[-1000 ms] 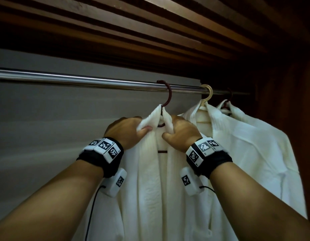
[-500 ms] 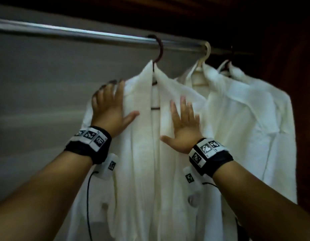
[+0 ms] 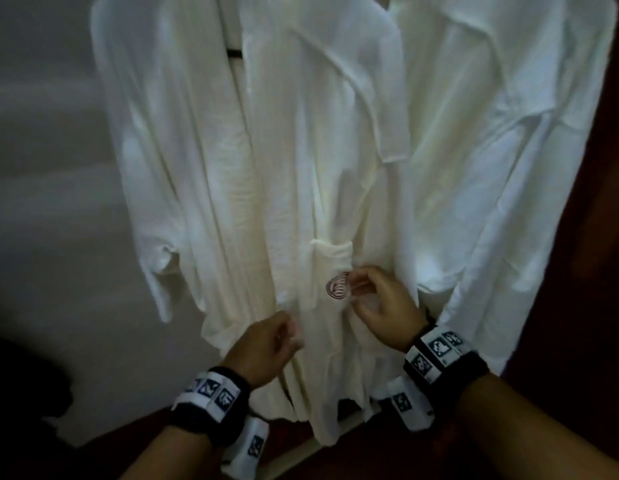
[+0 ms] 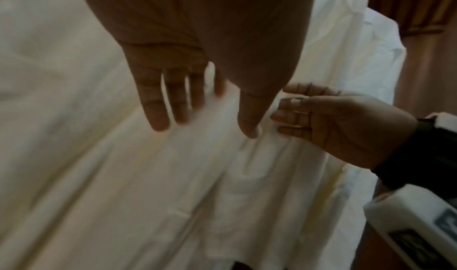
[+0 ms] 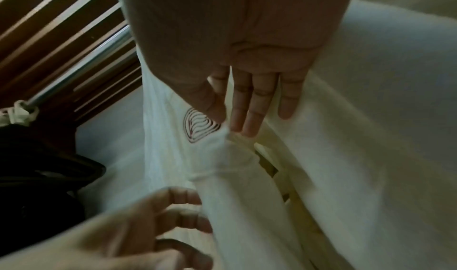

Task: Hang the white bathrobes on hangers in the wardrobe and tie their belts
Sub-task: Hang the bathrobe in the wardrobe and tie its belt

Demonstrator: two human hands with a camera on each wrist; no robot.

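Front bathrobe (image 3: 294, 188): hung in the wardrobe, white, its front panels falling in long folds; a short dark bar of the hanger (image 3: 234, 53) showed in the gap between the collar edges.
Pocket (image 3: 330, 268): sat at waist height on the front bathrobe, bearing a dark red emblem (image 3: 337, 286) of curved lines.
Second bathrobe (image 3: 502, 140): hung just beside the first, on its right, white, partly overlapped by it.
Left hand (image 3: 266, 344): was held low against the front panel, below and left of the pocket; the left wrist view showed the fingers (image 4: 153, 106) nearly straight and spread, with nothing pinched between them.
Right hand (image 3: 384, 306): was held at the right edge of the pocket, beside the emblem; the right wrist view showed the fingers (image 5: 247, 110) extended, their tips touching a gathered fold of cloth, relaxed rather than clenched.
Belt: could not be told apart from the folds in any view.
Wristbands (image 3: 211, 403): were black, with white marker tags, one on each wrist.
Rail (image 5: 81, 67): metal, seen in the right wrist view under wooden slats.
Back wall (image 3: 51, 168): pale grey, left of the robes.
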